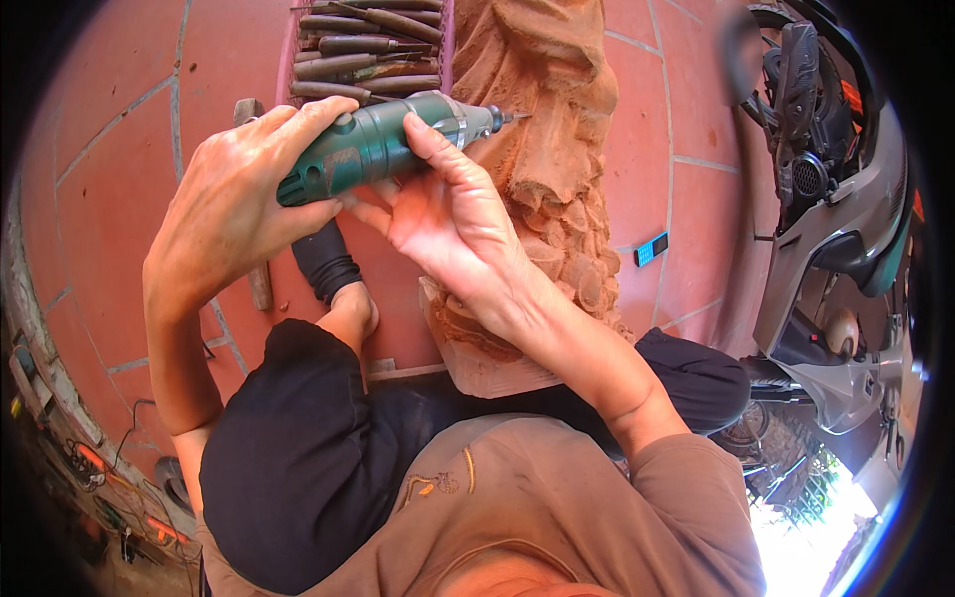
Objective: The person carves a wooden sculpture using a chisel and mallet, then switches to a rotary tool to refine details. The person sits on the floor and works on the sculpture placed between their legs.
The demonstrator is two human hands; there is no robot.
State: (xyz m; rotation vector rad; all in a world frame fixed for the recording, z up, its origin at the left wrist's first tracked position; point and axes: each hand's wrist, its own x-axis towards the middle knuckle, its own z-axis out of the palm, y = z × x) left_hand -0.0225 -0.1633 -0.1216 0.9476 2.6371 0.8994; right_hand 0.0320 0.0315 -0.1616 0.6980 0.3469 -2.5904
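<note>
Floor (109, 229): red tiles, pale joints
Pink basket (448, 50): top edge of view, on the floor, filled with wooden-handled tools (363, 45) lying crosswise
Phone (652, 249): small, blue and dark, lying on the tiles
Motorbike (846, 224): grey, along the right side
Orange items (90, 457): lower left rim, dark cables (134, 428) near them

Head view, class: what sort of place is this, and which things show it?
Probably a makeshift carving workspace, perhaps at a home: a brown carved piece is in front of the person, a pink basket holds handled tools, and a motorbike is on the right.
</note>
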